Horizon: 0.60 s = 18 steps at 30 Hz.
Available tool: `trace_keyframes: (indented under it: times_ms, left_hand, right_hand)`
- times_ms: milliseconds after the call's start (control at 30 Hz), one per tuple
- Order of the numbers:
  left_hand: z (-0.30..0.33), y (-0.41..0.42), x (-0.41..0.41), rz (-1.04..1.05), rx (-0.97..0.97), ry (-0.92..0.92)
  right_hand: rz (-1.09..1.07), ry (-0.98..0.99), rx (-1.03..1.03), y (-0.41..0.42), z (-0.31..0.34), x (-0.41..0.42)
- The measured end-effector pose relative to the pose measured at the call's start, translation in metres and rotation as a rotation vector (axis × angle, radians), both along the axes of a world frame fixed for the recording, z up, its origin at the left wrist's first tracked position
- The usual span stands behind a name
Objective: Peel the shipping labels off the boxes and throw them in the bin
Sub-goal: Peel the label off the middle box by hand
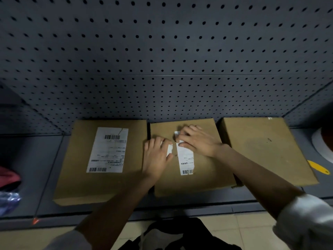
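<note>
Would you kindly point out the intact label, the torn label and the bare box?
intact label (107, 150): head view, its printed middle.
torn label (185, 160): head view, the strip still stuck down.
bare box (261, 147): head view, its top face.

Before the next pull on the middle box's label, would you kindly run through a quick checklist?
1. Left hand grips the torn label piece: ok.
2. Right hand pinches the label strip at its top edge: ok.
3. Label coming off whole: not ok, it has torn.
4. Strip's lower end freed from the middle box: not ok, lies flat.
5. Left box's label removed: not ok.
6. Bin within reach: cannot tell.
</note>
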<state>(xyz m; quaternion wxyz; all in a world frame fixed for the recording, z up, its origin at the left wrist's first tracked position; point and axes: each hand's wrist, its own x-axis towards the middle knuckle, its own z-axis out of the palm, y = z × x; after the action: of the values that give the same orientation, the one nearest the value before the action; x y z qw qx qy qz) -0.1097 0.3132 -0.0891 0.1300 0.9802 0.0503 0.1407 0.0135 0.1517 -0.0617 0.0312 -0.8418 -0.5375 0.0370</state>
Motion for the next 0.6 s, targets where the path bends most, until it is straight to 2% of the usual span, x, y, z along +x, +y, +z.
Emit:
trace_keyframes:
  times_ms: [300, 433, 600]
  left_hand:
    - [-0.002, 0.0, 0.003, 0.028, -0.003, 0.019]
    - [-0.002, -0.004, 0.003, 0.071, -0.035, 0.039]
    - [0.001, -0.022, 0.005, 0.23, -0.115, 0.041]
  right_hand:
    - [0.115, 0.084, -0.051, 0.0, -0.002, 0.019]
    - [0.136, 0.09, 0.007, -0.001, -0.008, 0.023]
    - [0.193, 0.092, -0.018, 0.001, -0.006, 0.029]
